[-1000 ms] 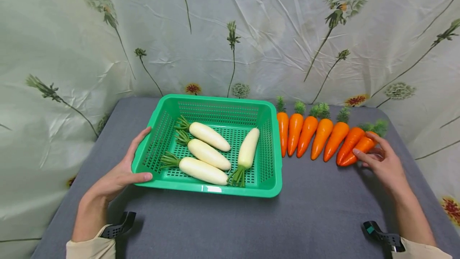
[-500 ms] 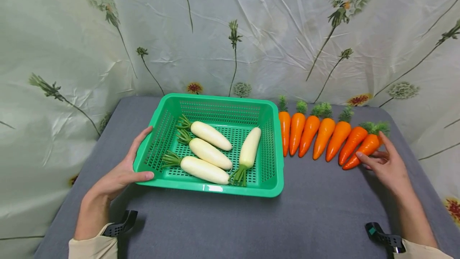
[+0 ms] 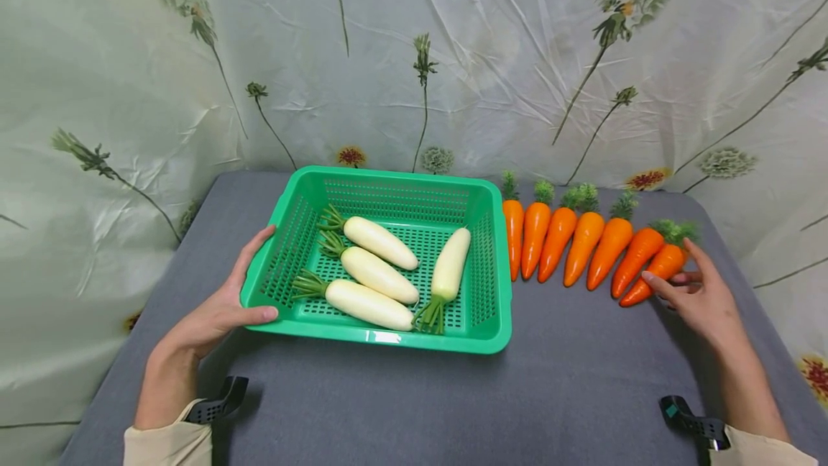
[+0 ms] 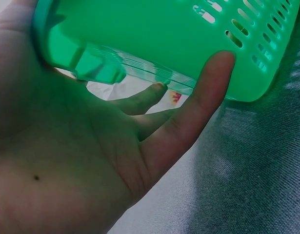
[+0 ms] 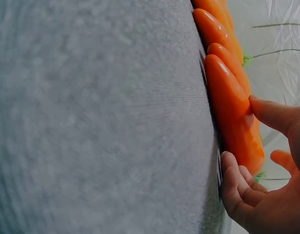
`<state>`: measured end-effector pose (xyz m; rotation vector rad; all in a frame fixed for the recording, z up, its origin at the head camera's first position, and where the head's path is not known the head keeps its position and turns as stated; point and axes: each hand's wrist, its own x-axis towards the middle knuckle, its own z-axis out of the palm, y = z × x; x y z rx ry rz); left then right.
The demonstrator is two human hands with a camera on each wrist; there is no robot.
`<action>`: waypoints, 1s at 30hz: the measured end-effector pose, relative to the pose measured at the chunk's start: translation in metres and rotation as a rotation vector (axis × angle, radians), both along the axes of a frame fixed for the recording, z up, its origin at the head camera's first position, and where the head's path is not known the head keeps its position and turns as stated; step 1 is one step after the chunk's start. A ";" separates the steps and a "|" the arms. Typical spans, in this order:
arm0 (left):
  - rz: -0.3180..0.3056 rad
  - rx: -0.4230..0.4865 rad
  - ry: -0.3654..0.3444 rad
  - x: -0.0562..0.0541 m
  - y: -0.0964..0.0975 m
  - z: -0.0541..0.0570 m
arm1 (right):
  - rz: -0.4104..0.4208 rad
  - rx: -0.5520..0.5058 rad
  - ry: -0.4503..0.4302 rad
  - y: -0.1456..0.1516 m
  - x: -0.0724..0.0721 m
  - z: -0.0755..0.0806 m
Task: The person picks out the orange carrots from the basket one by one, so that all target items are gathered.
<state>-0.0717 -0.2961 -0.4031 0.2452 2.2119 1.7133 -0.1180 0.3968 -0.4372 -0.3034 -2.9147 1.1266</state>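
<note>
My left hand [image 3: 216, 315] holds the left end of a green perforated basket [image 3: 388, 342] in the head view. Its thumb lies over the front left corner of the rim, and the left wrist view shows fingers against the outer wall [image 4: 154, 39]. Several white radishes [image 3: 378, 275] lie inside; one on the right [image 3: 449, 265] has its stems toward the front. At the right end of a row of carrots, my right hand [image 3: 708, 300] holds the last carrot [image 3: 656, 275]. In the right wrist view the thumb touches this carrot's [image 5: 235, 122] upper side, with fingers along its far side.
Several other carrots [image 3: 583, 247] line up right of the basket, green tops toward the back, the nearest close against its right wall. A grey cloth [image 3: 453, 408] covers the table. Behind it hangs a pale curtain [image 3: 362, 92] printed with dandelions.
The last carrot has shifted slightly right and turned, now lying beside its neighbour rather than overlapping it at the tip. The right hand moved with it. The left hand stays on the basket.
</note>
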 end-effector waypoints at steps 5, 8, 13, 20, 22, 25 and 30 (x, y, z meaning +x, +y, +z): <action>-0.008 0.005 0.004 0.001 0.001 0.001 | -0.002 0.062 -0.002 0.004 -0.002 0.001; -0.014 0.008 0.001 0.001 0.002 0.001 | -0.018 0.084 -0.019 0.007 -0.003 0.003; -0.015 -0.007 -0.010 0.000 0.003 0.002 | -0.039 0.051 0.014 0.010 -0.003 0.010; -0.022 -0.037 0.003 -0.003 0.000 0.003 | -0.073 -0.013 0.081 0.004 -0.010 0.021; -0.021 -0.053 0.013 -0.001 -0.002 0.002 | -0.074 -0.016 0.085 -0.001 -0.013 0.023; -0.022 -0.074 0.032 0.000 -0.004 0.001 | -0.060 -0.004 0.096 -0.010 -0.018 0.025; -0.008 -0.165 0.054 0.001 -0.006 0.004 | -0.005 0.030 0.125 -0.028 -0.026 0.031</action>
